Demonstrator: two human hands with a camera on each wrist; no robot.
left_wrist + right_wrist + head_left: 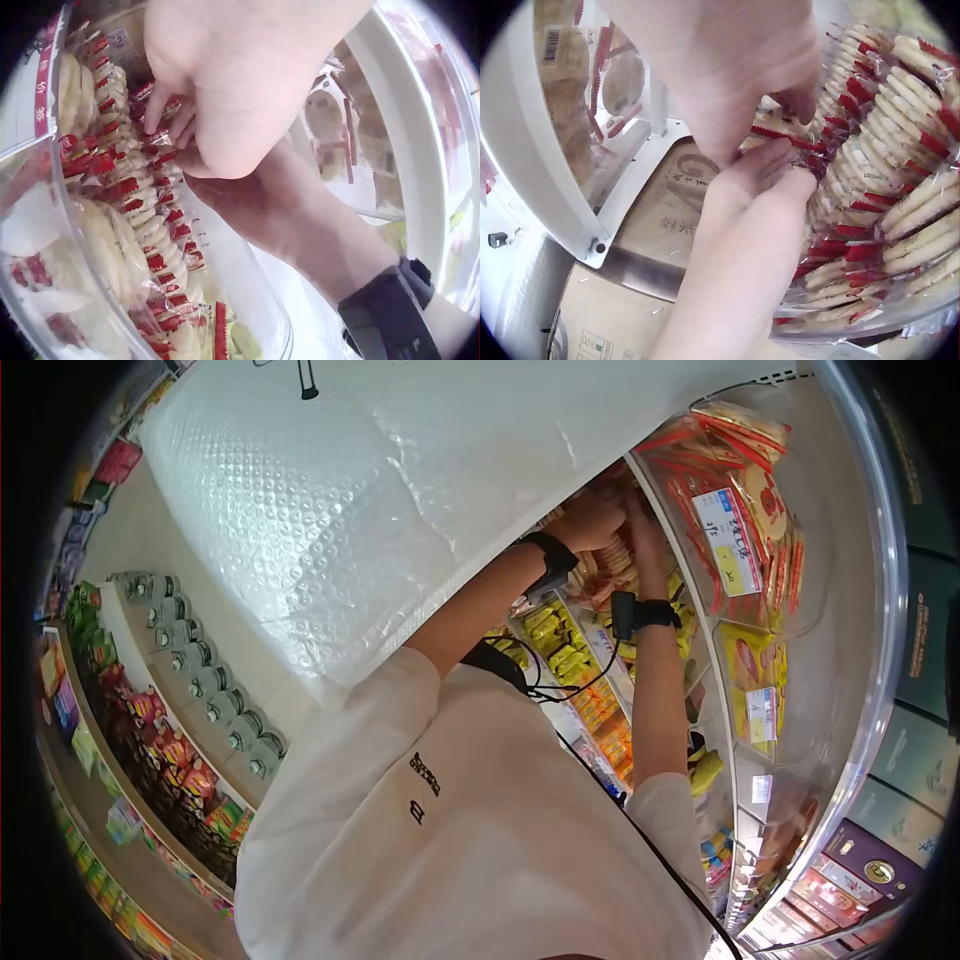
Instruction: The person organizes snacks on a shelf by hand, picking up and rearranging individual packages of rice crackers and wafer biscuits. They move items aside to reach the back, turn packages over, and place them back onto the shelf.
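Note:
Both hands meet deep in a clear bin of flat, round biscuits (612, 560) in red-marked wrappers. My left hand (590, 525) lies over the row, its slightly bent fingers touching the wrapped biscuits (169, 217) in the left wrist view. In the right wrist view, my right hand (727, 71) comes from above, with thumb and fingers bent around wrapped biscuits (780, 135) beside the fingers of the left hand (746, 202). The right hand (277, 199) is partly covered by the left in the left wrist view. Some fingertips are hidden among the wrappers.
Bubble wrap (330, 530) covers a large surface above the left arm. A curved clear bin (790, 560) with price tags stands at the right. Cartons (615, 315) lie beside the bin, by a white frame (536, 142). A black cable (650, 835) crosses the shirt.

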